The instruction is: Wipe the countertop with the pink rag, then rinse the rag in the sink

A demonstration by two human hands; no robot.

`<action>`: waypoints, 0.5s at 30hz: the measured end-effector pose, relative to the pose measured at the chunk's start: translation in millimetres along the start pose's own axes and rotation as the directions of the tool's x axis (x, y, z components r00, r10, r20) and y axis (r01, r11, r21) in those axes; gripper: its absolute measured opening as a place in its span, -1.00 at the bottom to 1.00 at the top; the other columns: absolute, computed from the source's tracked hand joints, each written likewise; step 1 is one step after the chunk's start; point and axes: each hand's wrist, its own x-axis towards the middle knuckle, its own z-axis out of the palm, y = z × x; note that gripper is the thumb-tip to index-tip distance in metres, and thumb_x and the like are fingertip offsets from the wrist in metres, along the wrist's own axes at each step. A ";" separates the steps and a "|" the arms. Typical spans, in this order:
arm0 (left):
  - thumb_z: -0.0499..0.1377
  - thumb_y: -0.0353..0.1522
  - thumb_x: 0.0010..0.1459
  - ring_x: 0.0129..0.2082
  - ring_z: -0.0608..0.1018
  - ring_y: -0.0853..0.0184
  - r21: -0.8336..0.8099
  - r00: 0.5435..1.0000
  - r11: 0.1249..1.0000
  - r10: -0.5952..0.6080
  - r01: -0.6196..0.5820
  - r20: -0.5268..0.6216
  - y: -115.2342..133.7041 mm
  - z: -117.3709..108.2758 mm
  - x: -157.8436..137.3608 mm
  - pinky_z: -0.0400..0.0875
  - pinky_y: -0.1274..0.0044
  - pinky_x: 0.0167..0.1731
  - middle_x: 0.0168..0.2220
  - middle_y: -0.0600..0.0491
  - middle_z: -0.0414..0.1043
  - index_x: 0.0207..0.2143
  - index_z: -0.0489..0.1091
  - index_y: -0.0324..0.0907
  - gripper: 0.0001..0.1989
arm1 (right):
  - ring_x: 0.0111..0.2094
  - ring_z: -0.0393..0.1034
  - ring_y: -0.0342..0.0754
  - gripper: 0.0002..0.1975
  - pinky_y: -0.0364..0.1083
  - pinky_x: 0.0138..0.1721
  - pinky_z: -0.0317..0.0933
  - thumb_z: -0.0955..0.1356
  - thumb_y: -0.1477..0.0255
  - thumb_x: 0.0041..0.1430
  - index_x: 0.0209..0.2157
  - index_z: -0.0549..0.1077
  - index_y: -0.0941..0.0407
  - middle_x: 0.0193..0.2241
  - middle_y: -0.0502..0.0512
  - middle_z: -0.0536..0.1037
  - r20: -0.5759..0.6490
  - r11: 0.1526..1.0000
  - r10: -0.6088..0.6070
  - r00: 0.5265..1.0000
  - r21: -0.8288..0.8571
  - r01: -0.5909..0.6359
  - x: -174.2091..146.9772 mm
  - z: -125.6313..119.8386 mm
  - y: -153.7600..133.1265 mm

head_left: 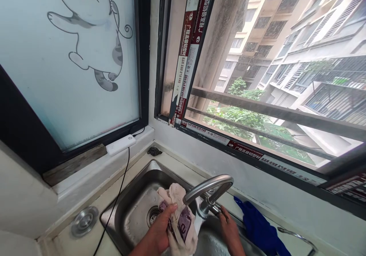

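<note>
Head view: looks down into a steel sink (134,206) below a window, with both hands at the near edge
Cloth: a pale rag with purple print (178,219), bunched up over the sink basin, just under the faucet spout (207,185)
Handling: looks soft, limp and probably wet, so light but floppy; it is best gripped by a gathered fistful, not by a loose corner
Left hand: left hand (160,227) comes up from the near edge, fingers curled and clamped on the rag's upper folds
Right hand: right hand (228,227) reaches to the faucet base, fingertips at the lever (215,209); whether it grips or only touches, I cannot tell
Nearby: a blue cloth (257,225) lies on the counter right of the faucet; a black cable (120,195) runs down from a white box (120,144) on the sill, far left
</note>
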 end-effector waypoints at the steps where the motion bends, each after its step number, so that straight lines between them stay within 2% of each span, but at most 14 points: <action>1: 0.33 -0.31 0.07 -0.38 0.68 0.19 -0.001 1.000 1.000 0.006 -0.006 -0.002 0.1 0.8 -0.6 0.63 0.40 -0.38 -0.31 -0.10 0.63 -0.02 0.43 -0.28 -0.57 | 0.08 0.40 0.32 -0.21 0.19 0.15 0.26 0.14 -0.10 -0.11 -0.05 0.49 0.18 0.01 0.36 0.53 -0.007 1.000 -0.002 1.000 -0.002 0.002 -0.6 -0.5 -0.5; 4: 0.32 -0.32 0.08 -0.35 0.68 0.19 -0.008 1.000 1.000 -0.008 0.008 -0.016 -0.3 2.2 -2.6 0.62 0.42 -0.35 -0.31 -0.13 0.63 -0.09 0.46 -0.31 -0.64 | 0.11 0.36 0.37 -0.16 0.21 0.15 0.26 0.18 -0.17 -0.12 -0.02 0.45 0.19 0.02 0.40 0.51 -0.051 1.000 -0.011 0.999 -0.018 0.010 -7.4 -6.2 -2.7; 7: 0.32 -0.31 0.07 -0.30 0.68 0.18 0.028 1.000 0.999 -0.018 0.019 -0.024 -3.2 -1.1 -2.2 0.61 0.43 -0.31 -0.30 -0.16 0.63 -0.18 0.49 -0.34 -0.70 | 0.19 0.21 0.46 -0.03 0.29 0.23 0.09 0.18 -0.25 -0.08 0.05 0.37 0.29 0.10 0.55 0.40 -0.203 0.993 -0.087 0.975 -0.095 0.069 -27.2 -14.9 -12.5; 9: 0.35 -0.31 0.03 -0.30 0.68 0.16 0.086 0.999 0.996 -0.003 0.006 -0.037 -6.8 -6.1 0.5 0.60 0.41 -0.28 -0.33 -0.16 0.63 -0.22 0.51 -0.34 -0.70 | 0.12 0.27 0.46 -0.04 0.30 0.20 0.11 0.16 -0.28 -0.03 0.03 0.38 0.30 0.01 0.56 0.44 -0.246 0.986 -0.142 0.959 -0.118 0.116 -46.3 -15.7 -29.6; 10: 0.37 -0.31 0.00 -0.30 0.68 0.14 0.119 0.999 0.993 0.022 -0.017 -0.046 -8.9 -9.0 2.3 0.59 0.40 -0.26 -0.35 -0.15 0.63 -0.22 0.51 -0.33 -0.68 | 0.04 0.34 0.41 -0.08 0.27 0.14 0.18 0.17 -0.28 0.00 0.01 0.40 0.27 -0.06 0.49 0.49 -0.194 0.987 -0.151 0.969 -0.089 0.136 -56.0 -13.0 -42.2; 12: 0.41 -0.32 -0.06 -0.30 0.67 0.13 0.189 0.991 0.975 0.125 -0.113 -0.053 -12.5 -14.8 6.1 0.57 0.36 -0.18 -0.36 -0.12 0.63 -0.20 0.52 -0.30 -0.64 | -0.09 0.43 0.27 -0.21 0.16 0.03 0.29 0.18 -0.25 0.08 -0.05 0.43 0.15 -0.15 0.31 0.54 0.032 0.987 -0.155 0.987 0.050 0.153 -71.5 -0.5 -74.3; 14: 0.46 -0.35 -0.12 -0.26 0.66 0.14 0.260 0.967 0.939 0.248 -0.225 -0.057 -13.5 -19.7 8.7 0.53 0.35 -0.09 -0.31 -0.10 0.63 -0.17 0.52 -0.26 -0.59 | -0.12 0.44 0.17 -0.33 0.08 -0.03 0.31 0.15 -0.21 0.16 -0.15 0.45 0.07 -0.18 0.19 0.55 0.265 0.972 -0.195 0.944 0.178 0.151 -78.3 18.9 -110.3; 15: 0.48 -0.38 -0.15 -0.21 0.65 0.14 0.281 0.955 0.923 0.291 -0.264 -0.058 -12.4 -21.9 9.2 0.51 0.35 -0.04 -0.27 -0.08 0.63 -0.17 0.52 -0.24 -0.56 | -0.12 0.43 0.15 -0.36 0.07 -0.03 0.31 0.12 -0.20 0.19 -0.21 0.45 0.06 -0.20 0.17 0.55 0.331 0.966 -0.216 0.918 0.211 0.151 -78.0 29.7 -127.2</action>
